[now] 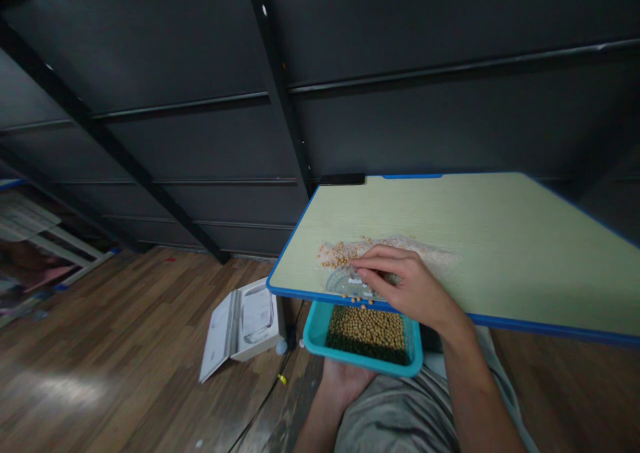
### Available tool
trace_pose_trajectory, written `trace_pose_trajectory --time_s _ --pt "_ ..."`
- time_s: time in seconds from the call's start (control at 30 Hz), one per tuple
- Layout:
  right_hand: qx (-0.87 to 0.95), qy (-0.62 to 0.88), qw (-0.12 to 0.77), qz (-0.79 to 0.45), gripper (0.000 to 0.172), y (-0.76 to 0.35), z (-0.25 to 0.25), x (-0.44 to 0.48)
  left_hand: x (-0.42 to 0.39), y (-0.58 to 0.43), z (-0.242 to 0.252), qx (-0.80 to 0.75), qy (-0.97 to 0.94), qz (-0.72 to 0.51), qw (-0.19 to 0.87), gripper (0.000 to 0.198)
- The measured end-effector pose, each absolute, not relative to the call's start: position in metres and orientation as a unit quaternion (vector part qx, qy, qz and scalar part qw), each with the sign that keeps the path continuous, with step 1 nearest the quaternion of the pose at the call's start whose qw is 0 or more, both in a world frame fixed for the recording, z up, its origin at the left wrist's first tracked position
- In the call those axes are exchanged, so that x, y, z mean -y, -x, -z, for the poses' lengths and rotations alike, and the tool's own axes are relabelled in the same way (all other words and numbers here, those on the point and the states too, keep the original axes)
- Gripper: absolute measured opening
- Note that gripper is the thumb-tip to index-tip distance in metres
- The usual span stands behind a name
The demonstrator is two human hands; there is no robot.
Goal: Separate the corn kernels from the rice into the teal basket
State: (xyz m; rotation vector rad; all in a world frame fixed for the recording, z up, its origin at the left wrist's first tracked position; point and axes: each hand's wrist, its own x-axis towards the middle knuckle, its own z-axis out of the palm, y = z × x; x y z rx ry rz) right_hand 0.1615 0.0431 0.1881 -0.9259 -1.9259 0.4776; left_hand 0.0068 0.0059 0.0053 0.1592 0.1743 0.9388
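Observation:
My left hand [345, 379] is under a turquoise plastic basket [313, 333], holding it tilted just below the front edge of the table. Inside lie yellow soybeans [373, 326] and small dark green beans [345, 341]. Over the pale table [475, 239], my right hand [400, 276] has its fingers drawn together beside loose soybeans [337, 254]. Whether anything is between those fingers is hidden. White rice-like grains [440, 256] spread around and behind this hand. A half-round, protractor-like marking or clear piece [343, 281] shows by the fingertips. Several soybeans [357, 299] sit at the table's blue edge, above the basket.
An open white box [257, 319] stands on the wooden floor at left, near a black cable [265, 399] with a yellow tie. A dark panelled wall [200, 139] rises behind the table. A flat black object [343, 179] lies at the table's back left corner.

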Motion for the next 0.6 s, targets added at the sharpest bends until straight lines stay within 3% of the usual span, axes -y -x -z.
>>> trace_pose_trajectory --time_s 0.6 --pt "0.788 0.363 0.454 -0.202 0.027 -0.1620 -0.1894 -0.0432 -0.0071 -0.0061 -0.0020 -0.094 -0.063 -0.451 0.885 0.046"
